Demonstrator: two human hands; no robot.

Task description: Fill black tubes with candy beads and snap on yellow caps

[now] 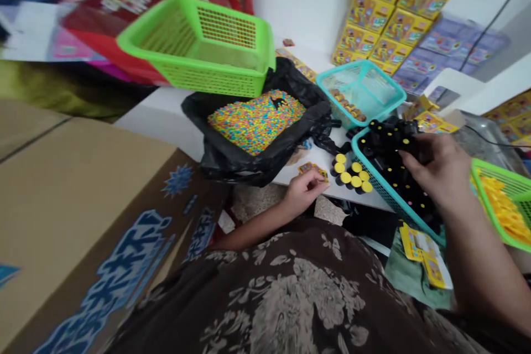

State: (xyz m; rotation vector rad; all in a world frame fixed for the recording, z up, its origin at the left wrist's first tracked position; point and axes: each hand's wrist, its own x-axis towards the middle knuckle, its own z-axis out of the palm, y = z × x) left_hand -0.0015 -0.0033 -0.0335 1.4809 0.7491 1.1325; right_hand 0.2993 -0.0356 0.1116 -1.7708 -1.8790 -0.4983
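Observation:
My left hand [304, 191] rests at the white table's front edge, fingers pinched on a small yellow printed card [312, 169]. Right beside it stand several black little tubs with yellow lids [352, 173]. My right hand [435, 168] reaches into a teal basket [375, 175] full of black tubs, fingers curled round black tubs [404, 141] there. Behind lies an open black plastic bag [232, 160] holding a heap of tiny multicoloured candy beads [257, 120].
A large green basket [199, 44] sits tilted at the back, a smaller teal basket [360, 91] right of the bag, a green basket of yellow pieces [504, 207] at far right. A big cardboard box [83, 221] fills the left. Yellow boxes [390, 11] stack against the wall.

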